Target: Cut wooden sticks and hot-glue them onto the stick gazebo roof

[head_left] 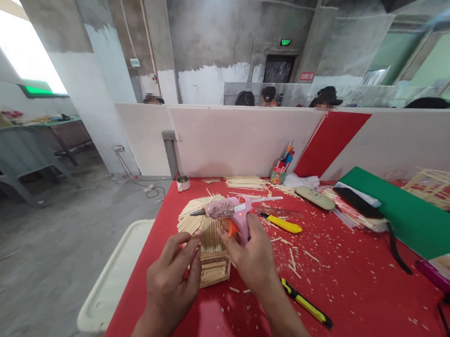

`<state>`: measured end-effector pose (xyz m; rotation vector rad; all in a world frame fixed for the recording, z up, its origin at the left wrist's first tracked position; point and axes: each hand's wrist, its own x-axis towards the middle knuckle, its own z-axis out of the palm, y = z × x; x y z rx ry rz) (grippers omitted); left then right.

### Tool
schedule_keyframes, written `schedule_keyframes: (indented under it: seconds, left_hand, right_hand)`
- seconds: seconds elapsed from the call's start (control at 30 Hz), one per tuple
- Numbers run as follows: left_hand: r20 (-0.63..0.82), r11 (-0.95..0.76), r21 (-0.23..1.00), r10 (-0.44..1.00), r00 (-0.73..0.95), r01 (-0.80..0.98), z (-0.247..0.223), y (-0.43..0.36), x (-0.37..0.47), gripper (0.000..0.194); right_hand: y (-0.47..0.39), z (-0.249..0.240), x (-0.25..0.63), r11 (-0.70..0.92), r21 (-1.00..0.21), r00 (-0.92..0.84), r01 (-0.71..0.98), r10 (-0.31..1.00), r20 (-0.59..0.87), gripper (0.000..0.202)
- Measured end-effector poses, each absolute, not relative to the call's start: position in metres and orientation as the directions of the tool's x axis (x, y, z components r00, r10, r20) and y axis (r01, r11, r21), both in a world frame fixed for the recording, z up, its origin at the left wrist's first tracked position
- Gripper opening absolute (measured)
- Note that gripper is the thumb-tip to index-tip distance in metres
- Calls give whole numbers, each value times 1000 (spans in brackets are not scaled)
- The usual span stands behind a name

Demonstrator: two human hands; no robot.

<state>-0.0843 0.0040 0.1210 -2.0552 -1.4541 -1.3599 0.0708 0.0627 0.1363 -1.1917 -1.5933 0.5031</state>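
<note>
My right hand (255,254) is wrapped round the handle of a pink hot glue gun (240,216). Its dark nozzle points left, above a small house-like model (215,269) built of thin wooden sticks. A clear glue stick (267,198) juts from the gun's back, and an orange trigger (232,228) shows by my fingers. My left hand (173,276) is at the model's left side, fingers curled and tips drawn close together. Whatever those fingertips pinch, if anything, is too small to make out. Both hands partly cover the model.
On the red table (228,324) lie a yellow cutter (285,224), a black-and-yellow cutter (308,304) and scattered stick scraps. Further back are loose sticks (247,182), a pen cup (278,175), a tin (183,183) and a glasses case (315,198). A white partition (238,143) stands behind.
</note>
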Motion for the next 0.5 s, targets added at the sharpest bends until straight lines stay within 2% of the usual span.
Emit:
schedule_keyframes:
  seconds: [0.5]
  left_hand:
    - [820,-441,259,571,46,860,120,4,-83,33]
  right_hand:
    - [62,135,71,429,-793,23,433,874,485,24]
